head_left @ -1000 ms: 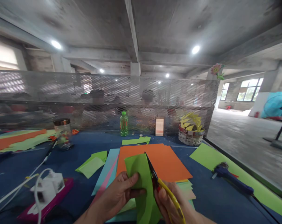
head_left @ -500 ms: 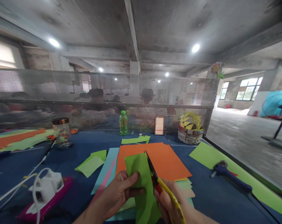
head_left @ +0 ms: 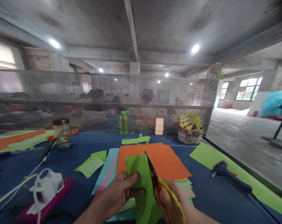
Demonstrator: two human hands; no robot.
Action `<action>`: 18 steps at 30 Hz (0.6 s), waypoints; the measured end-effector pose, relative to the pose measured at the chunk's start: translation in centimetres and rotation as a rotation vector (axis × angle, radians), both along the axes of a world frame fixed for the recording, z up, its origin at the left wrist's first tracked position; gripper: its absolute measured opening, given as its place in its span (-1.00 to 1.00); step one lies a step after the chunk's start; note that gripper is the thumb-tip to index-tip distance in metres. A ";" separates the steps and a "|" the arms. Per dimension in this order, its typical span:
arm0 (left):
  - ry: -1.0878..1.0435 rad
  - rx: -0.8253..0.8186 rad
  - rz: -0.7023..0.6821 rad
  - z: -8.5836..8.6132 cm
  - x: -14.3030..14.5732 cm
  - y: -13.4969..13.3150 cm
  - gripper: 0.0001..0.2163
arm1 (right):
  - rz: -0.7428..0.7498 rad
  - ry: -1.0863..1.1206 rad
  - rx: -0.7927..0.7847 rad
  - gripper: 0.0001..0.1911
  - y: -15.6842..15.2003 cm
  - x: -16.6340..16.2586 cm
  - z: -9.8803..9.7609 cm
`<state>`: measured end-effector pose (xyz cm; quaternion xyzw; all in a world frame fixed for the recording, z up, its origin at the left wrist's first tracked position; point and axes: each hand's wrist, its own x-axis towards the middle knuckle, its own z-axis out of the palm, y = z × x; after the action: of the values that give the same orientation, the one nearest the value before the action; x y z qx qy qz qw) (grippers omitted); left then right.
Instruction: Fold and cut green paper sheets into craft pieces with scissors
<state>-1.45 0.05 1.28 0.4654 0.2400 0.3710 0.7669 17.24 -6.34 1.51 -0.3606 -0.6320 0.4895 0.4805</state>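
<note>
My left hand pinches a folded piece of green paper by its left edge and holds it upright over the table. My right hand grips yellow-handled scissors, fingers closed through the handles. The dark blades run up along the paper's right edge, with the tip near its top corner. Behind the paper lies a stack of coloured sheets with an orange sheet on top.
The blue table holds a blue glue gun on a green sheet at right, a white power strip with cables at left, a glass jar, a green bottle and a woven basket. Other people sit behind a perforated metal screen.
Almost nothing has moved. Both hands hold the same pose with the paper and the scissors; the view shifted slightly.
</note>
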 end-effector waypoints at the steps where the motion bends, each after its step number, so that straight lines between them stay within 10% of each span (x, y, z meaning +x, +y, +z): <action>1: -0.002 0.005 0.000 0.0 0.0 0.0 -0.75 | 0.002 -0.018 0.015 -0.31 0.0 0.0 -0.1; 8: 0.045 0.023 -0.001 0.0 0.0 -0.1 -0.72 | -0.004 -0.106 0.025 -0.39 -0.4 0.6 0.1; 18: -0.032 -0.094 0.141 -0.2 -0.5 0.7 -0.76 | -0.374 -0.248 0.080 -0.44 1.6 2.4 2.0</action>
<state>-2.00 0.76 1.05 0.4047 0.2773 0.4198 0.7636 19.68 -4.75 3.48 -0.5096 -0.6272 0.3182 0.4957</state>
